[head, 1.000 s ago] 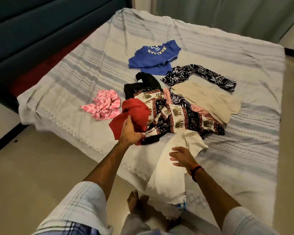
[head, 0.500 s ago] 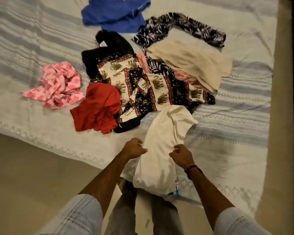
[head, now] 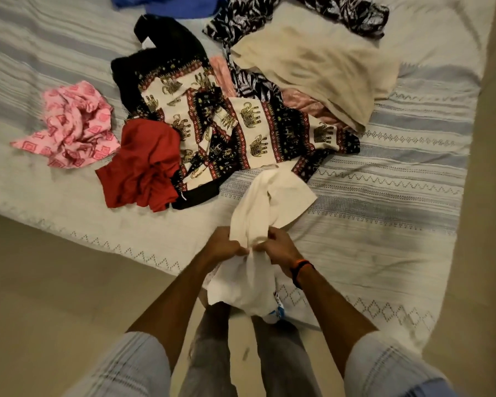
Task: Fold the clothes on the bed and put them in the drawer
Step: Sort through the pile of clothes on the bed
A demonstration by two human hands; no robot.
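Observation:
A white garment (head: 262, 207) hangs over the bed's near edge, bunched at its middle. My left hand (head: 222, 245) and my right hand (head: 278, 247) both grip that bunched part, close together. Its lower end droops in front of my legs. Behind it on the bed (head: 398, 213) lie a red garment (head: 143, 167), an elephant-print garment (head: 241, 130), a crumpled pink patterned cloth (head: 72, 124), a beige garment (head: 321, 67), a black-and-white leaf-print piece (head: 352, 12) and a blue shirt (head: 169, 2) at the top edge.
The striped bedspread hangs down the bed's near side to a beige floor (head: 55, 296). My legs stand against the bed edge. A strip of floor runs along the bed's right side (head: 493, 196). No drawer is in view.
My left hand let go of the red garment, which now lies on the bed, and came over to the white garment. Both hands closed together on it. The view tilted downward.

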